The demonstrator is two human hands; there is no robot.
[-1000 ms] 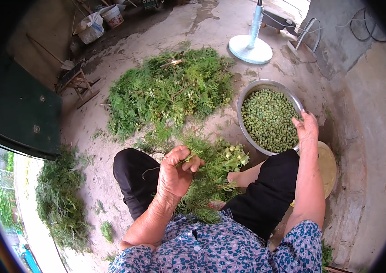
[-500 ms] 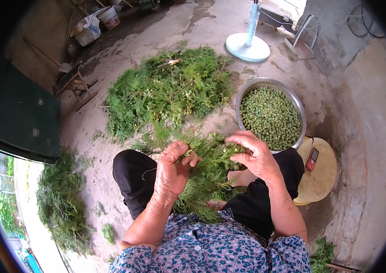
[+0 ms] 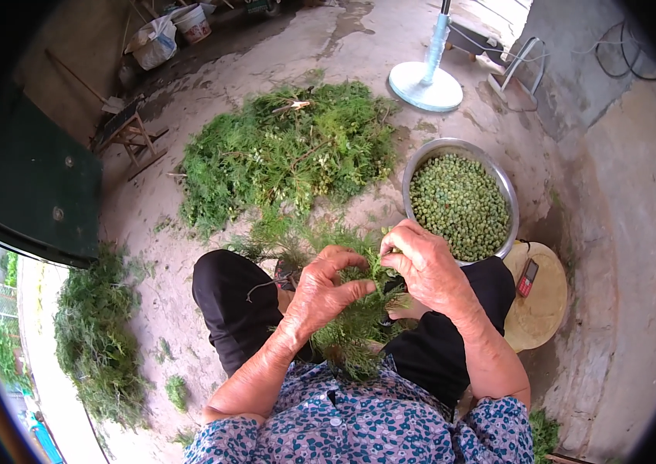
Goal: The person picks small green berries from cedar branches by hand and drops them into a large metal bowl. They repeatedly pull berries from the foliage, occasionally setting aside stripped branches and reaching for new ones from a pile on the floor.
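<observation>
Over my lap, a feathery green evergreen sprig (image 3: pixel 378 272) is held in my left hand (image 3: pixel 324 290), the thumb and fingers curved around it. Right beside it, my right hand (image 3: pixel 424 271) has its thumb and fingertips pinched together at the sprig's tip; what lies between them is too small and hidden to name. More cut evergreen branches (image 3: pixel 351 340) rest across my lap between my knees. To the right, beyond my right knee, a round metal basin (image 3: pixel 413 174) is heaped with small green cones (image 3: pixel 459 205).
A large pile of evergreen branches (image 3: pixel 289 155) lies ahead on the concrete floor. Another heap (image 3: pixel 96 340) is at the left. A yellowish round stool (image 3: pixel 540 309) with a red phone (image 3: pixel 528 278) stands right. Farther off are a round pole base (image 3: pixel 426 87) and a small wooden stool (image 3: pixel 131 139).
My left hand has moved right and the right hand slightly left, so they are closer together. The right fingers, apart before, are now pinched. The sprig between the hands looks more bunched.
</observation>
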